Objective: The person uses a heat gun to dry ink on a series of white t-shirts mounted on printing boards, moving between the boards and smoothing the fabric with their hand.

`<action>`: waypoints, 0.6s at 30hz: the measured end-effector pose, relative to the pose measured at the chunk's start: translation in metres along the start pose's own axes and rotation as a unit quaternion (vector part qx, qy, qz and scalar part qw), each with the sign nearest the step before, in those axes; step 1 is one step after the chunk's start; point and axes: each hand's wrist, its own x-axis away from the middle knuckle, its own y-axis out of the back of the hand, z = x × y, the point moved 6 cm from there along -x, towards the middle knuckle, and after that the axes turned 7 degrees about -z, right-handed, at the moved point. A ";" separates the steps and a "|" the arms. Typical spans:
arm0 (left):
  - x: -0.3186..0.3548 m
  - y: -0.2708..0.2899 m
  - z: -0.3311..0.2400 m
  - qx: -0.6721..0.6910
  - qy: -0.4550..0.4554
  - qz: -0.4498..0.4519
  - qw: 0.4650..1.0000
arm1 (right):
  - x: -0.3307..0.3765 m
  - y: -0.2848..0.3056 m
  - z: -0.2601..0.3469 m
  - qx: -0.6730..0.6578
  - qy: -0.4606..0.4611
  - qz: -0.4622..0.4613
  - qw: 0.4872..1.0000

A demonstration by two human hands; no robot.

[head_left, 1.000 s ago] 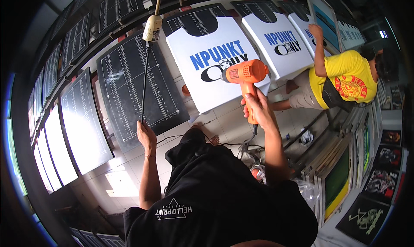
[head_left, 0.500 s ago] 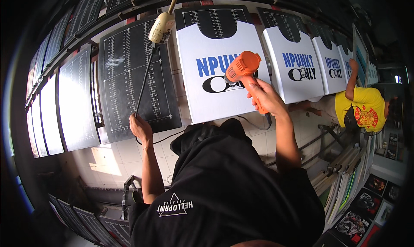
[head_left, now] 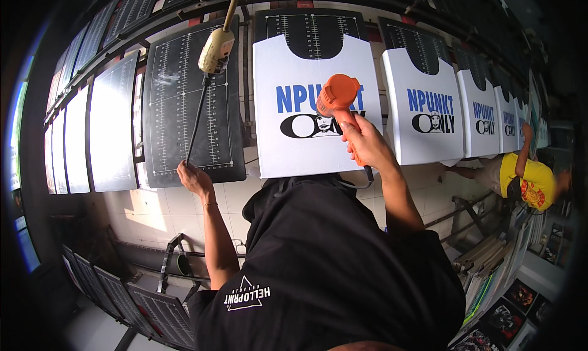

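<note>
An orange heat gun [head_left: 340, 95] is gripped by the handle in my right hand [head_left: 370, 146]. Its head hovers over the blue and black print of a white T-shirt panel [head_left: 275, 66] laid on a black printing board [head_left: 272, 25], covering part of the lettering. My left hand [head_left: 195, 181] pinches a black power cord [head_left: 197, 121] near the front edge of the bare black board [head_left: 159, 106] to the left. That cord runs up to a cream socket block [head_left: 217, 49] hanging on a pole.
More printed white shirts [head_left: 422, 75] lie on boards in a row to the right. A co-worker in a yellow shirt [head_left: 533, 179] stands at the far right by a frame. Left are glare-lit boards [head_left: 113, 124]; stacked screens [head_left: 481, 271] lean at lower right.
The heat gun has turned, its nozzle now less plainly seen, and sits slightly left. The view has shifted, and the co-worker appears farther right and lower. Both hands keep their holds.
</note>
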 end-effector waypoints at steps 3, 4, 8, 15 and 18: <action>0.006 -0.010 0.000 -0.036 -0.002 -0.009 0.999 | 0.001 0.011 -0.002 -0.075 -0.019 0.035 0.996; 0.007 -0.013 0.002 -0.055 0.001 -0.005 0.998 | 0.000 0.012 -0.002 -0.066 -0.013 0.028 0.997; 0.008 -0.024 0.001 -0.096 0.011 0.007 0.995 | -0.003 0.008 -0.006 -0.062 -0.005 0.033 0.998; 0.009 -0.023 0.000 -0.104 0.027 0.001 0.994 | -0.007 0.001 -0.007 -0.052 -0.005 0.042 0.998; 0.008 -0.025 0.002 -0.109 0.042 0.024 0.993 | -0.009 0.003 -0.005 -0.061 -0.010 0.052 0.997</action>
